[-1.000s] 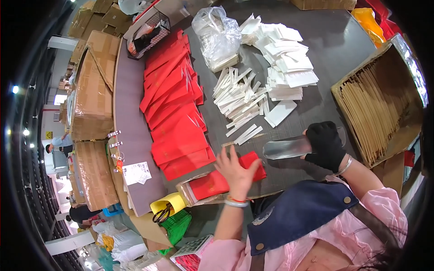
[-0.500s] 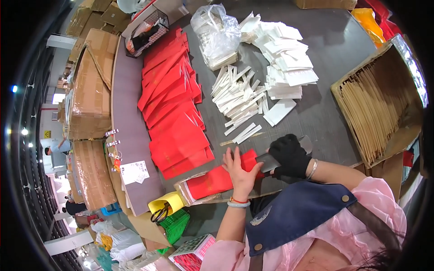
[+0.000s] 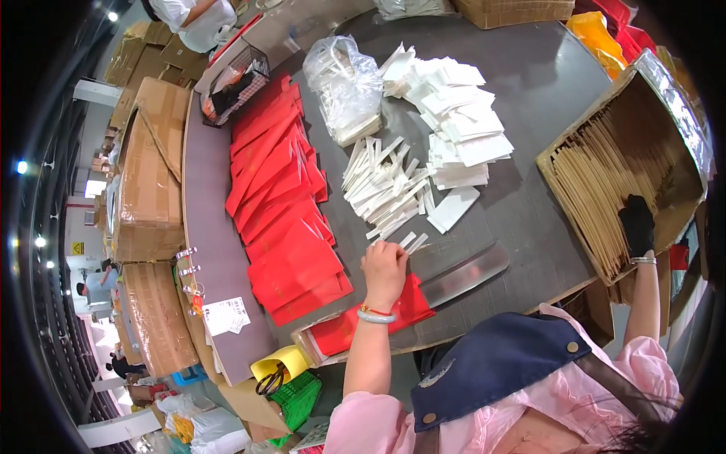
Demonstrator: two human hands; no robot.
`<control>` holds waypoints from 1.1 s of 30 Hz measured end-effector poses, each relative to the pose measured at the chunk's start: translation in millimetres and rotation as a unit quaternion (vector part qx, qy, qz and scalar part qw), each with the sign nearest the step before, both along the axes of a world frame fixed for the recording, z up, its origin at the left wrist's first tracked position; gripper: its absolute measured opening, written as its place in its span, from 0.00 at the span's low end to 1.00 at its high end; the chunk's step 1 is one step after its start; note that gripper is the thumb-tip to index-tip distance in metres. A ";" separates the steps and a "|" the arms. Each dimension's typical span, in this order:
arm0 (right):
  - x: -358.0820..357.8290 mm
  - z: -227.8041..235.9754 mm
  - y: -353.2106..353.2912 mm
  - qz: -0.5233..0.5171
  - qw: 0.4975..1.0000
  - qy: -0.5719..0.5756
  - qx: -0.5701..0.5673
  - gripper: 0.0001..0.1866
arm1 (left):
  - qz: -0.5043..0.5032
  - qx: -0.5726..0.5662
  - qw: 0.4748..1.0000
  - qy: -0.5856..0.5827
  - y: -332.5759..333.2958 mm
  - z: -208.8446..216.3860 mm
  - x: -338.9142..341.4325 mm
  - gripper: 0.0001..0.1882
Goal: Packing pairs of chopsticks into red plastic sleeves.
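One head-worn fisheye view, set over the near edge of the table, looks steeply down and across toward the far edge. It sits close above the apron, yet its wide sweep reaches lamps well beyond the left edge.

My feed crops the carton at the desk's far edge, and I can't make out the right hand's fingertips.
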State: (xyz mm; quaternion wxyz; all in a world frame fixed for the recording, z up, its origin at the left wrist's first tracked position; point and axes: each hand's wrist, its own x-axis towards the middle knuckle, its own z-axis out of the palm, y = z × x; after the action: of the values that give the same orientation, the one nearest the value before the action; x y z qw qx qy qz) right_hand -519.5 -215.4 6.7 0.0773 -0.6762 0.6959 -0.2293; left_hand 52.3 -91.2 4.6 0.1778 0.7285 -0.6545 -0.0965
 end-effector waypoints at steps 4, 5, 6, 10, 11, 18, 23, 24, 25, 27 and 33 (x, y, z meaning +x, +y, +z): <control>-1.2 -0.8 -1.8 0.016 0.996 0.023 0.081 0.17 | 0.006 -0.045 0.995 0.088 -12.9 10.3 -14.0 0.06; -2.2 -3.4 -2.1 0.014 0.996 0.021 0.082 0.17 | 0.017 -0.069 0.988 0.135 -21.8 12.2 -28.4 0.05; -3.6 -8.2 -2.3 -0.002 0.995 0.048 0.083 0.18 | 0.022 -0.069 0.987 0.143 -32.0 14.2 -45.5 0.07; -15.5 -36.2 1.2 -0.020 0.997 0.061 0.040 0.21 | 0.025 -0.087 0.992 0.091 -52.9 -3.7 -75.5 0.13; -18.9 -37.8 3.7 -0.024 0.997 0.062 0.040 0.21 | 0.033 -0.069 0.995 0.067 -54.8 -6.0 -77.9 0.16; 14.3 -2.1 16.0 -0.129 0.944 -0.292 -0.088 0.17 | 0.011 -0.093 0.994 0.047 -58.9 -6.0 -77.7 0.21; 177.9 57.0 44.4 0.104 0.914 -0.390 -0.030 0.08 | 0.011 -0.079 0.996 0.047 -62.1 -3.1 -56.9 0.19; 193.0 52.2 53.8 0.095 0.920 -0.380 0.003 0.08 | 0.009 -0.083 0.996 0.043 -61.5 -1.3 -58.2 0.19; 200.2 46.6 61.7 0.100 0.920 -0.379 0.020 0.08 | -0.007 -0.068 0.997 0.038 -59.6 1.9 -61.1 0.18; 220.1 14.5 64.1 0.127 0.909 -0.397 0.024 0.06 | -0.024 -0.068 0.997 0.017 -62.5 3.4 -58.8 0.17; 211.7 -47.4 76.7 0.098 0.858 -0.486 0.132 0.03 | -0.054 -0.150 0.986 0.043 -41.1 -16.9 -71.2 0.14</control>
State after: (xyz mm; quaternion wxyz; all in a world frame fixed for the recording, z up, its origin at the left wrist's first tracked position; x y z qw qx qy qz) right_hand -307.8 -138.7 -40.7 0.5164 -0.5266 0.5242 -0.4257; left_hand -18.9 -132.3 -12.3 0.3077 0.6524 -0.6916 -0.0378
